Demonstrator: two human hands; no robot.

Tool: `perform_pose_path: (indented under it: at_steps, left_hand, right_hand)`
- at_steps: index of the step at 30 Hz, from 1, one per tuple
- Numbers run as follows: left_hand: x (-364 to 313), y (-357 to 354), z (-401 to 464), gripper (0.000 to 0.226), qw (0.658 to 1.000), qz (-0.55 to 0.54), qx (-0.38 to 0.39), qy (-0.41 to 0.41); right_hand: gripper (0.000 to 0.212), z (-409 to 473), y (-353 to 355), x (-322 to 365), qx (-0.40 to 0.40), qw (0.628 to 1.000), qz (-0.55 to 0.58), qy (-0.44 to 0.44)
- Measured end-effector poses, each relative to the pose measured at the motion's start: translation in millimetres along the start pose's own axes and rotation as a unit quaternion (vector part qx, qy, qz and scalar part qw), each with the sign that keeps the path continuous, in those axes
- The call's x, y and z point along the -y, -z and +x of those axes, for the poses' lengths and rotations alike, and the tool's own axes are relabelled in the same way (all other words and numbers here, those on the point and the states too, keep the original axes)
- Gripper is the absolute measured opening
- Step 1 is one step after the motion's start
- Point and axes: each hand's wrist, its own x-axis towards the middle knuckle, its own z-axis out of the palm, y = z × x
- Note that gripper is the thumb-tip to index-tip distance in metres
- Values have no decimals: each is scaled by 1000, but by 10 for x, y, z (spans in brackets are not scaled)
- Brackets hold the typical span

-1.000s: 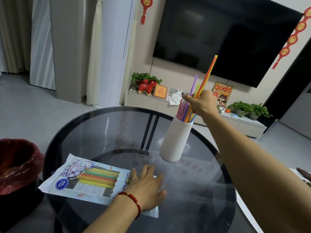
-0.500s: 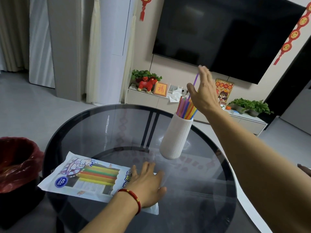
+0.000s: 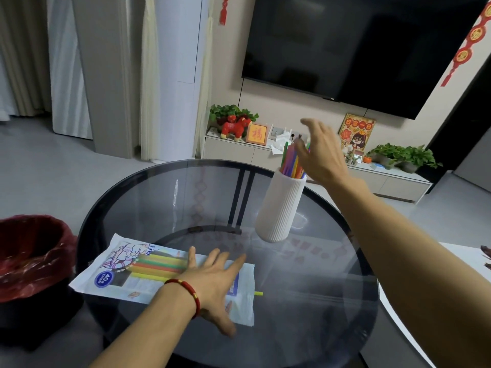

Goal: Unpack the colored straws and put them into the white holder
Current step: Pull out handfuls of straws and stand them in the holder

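A white ribbed holder (image 3: 279,208) stands on the round glass table (image 3: 305,301), with several coloured straws (image 3: 289,162) sticking out of its top. My right hand (image 3: 321,155) hovers just right of the straw tips, fingers spread, holding nothing. A flat printed straw packet (image 3: 127,274) lies at the table's near left, with green, orange and yellow straws showing through it. A yellow straw tip (image 3: 258,293) pokes out of its right end. My left hand (image 3: 212,282), a red bracelet on its wrist, presses flat on the packet's right half.
A bin with a red liner (image 3: 32,256) stands left of the table. Behind the table runs a low white cabinet (image 3: 233,151) with plants and ornaments, under a wall TV (image 3: 358,46). A white surface (image 3: 462,264) lies at the right edge.
My right hand let go of the straws, which dropped down into the holder, and it has opened and drifted right. My left hand stays flat on the packet.
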Motion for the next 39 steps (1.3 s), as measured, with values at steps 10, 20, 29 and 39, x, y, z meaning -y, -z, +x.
perform_pose_path:
  at_steps: [10, 20, 29, 39]
  left_hand:
    - [-71, 89, -42, 90, 992, 43, -120, -7]
    - [-364, 326, -78, 116, 928, 285, -239, -5]
    - [-394, 280, -6, 128, 908, 326, -263, -19]
    - [-123, -6, 71, 134, 976, 122, -182, 13]
  right_hand:
    - [17, -1804, -235, 193, 156, 970, 166, -84]
    - [31, -2400, -579, 278, 274, 734, 517, -345]
    - [34, -2470, -639, 301, 297, 676, 593, -321]
    - [8, -2372, -606, 54, 160, 871, 400, -236]
